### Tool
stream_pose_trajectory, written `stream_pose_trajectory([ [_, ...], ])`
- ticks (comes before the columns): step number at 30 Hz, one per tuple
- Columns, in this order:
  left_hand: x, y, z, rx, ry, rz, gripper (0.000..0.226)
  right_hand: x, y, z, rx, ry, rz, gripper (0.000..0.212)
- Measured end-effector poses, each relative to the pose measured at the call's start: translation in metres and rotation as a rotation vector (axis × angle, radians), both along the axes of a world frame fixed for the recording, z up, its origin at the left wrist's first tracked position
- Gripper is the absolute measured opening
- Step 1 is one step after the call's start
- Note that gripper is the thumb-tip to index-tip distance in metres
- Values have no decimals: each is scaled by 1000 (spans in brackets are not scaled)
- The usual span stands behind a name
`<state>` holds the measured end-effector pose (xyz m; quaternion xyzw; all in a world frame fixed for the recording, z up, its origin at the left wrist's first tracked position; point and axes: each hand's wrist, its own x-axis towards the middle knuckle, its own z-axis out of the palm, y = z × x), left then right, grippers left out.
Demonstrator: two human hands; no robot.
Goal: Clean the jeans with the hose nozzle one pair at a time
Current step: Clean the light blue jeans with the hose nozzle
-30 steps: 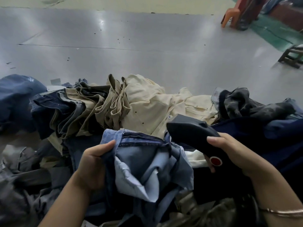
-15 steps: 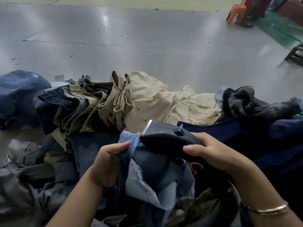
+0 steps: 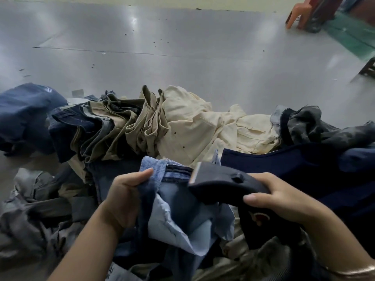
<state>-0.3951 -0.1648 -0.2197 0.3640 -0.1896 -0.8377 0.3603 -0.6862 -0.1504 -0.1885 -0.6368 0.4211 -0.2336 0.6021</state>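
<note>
The pair of jeans (image 3: 182, 207) being worked on is faded light blue denim, crumpled, with a darker stitched waistband at its top edge and pale pocket lining turned outward below. It lies between the two hands, held up over the heap of other garments.

The left hand (image 3: 123, 197) is closed in a fist on the left edge of the waistband, thumb pressed on the fabric. The right hand (image 3: 284, 199) is wrapped around the hose nozzle (image 3: 225, 185), a dark plastic tool with a broad flat mouth; its mouth touches the waistband just right of the left hand. A round red button (image 3: 261, 217) shows on the handle under the right fingers, and a gold bangle (image 3: 353, 271) sits on the right wrist.

Beyond the hands, a cream garment (image 3: 194, 126) with small dark rivets lies spread out, with folded khaki trousers (image 3: 140, 126) to its left and dark blue jeans (image 3: 67, 128) further left still. A navy piece (image 3: 294, 165) lies just beyond the right hand, and a washed black-grey pair (image 3: 316, 126) past it. Grey garments (image 3: 38, 211) are piled to the left of the left arm. How many pieces the pile holds cannot be counted, since they overlap. One nozzle is visible.

The heap rests on a grey metal worktop (image 3: 182, 57). An orange plastic chair (image 3: 298, 15) stands far off to the right.
</note>
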Motion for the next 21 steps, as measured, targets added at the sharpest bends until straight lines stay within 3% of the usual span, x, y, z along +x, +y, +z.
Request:
stream_pose_trajectory([
  [8, -4, -8, 1, -51, 246, -140, 53, 16, -8, 0, -16, 64, -1, 42],
  [13, 2, -7, -7, -21, 122, -147, 60, 4, -4, -8, -36, 149, -7, 46],
  [16, -6, -5, -7, -15, 65, -171, 56, 8, -4, -7, -74, 99, -9, 43],
  [18, -14, 0, -4, -35, 96, -190, 46, 12, -5, -4, -98, 48, -14, 38],
  [21, -13, 0, -8, -19, 147, -116, 49, 11, -7, -3, -81, -19, -19, 30],
])
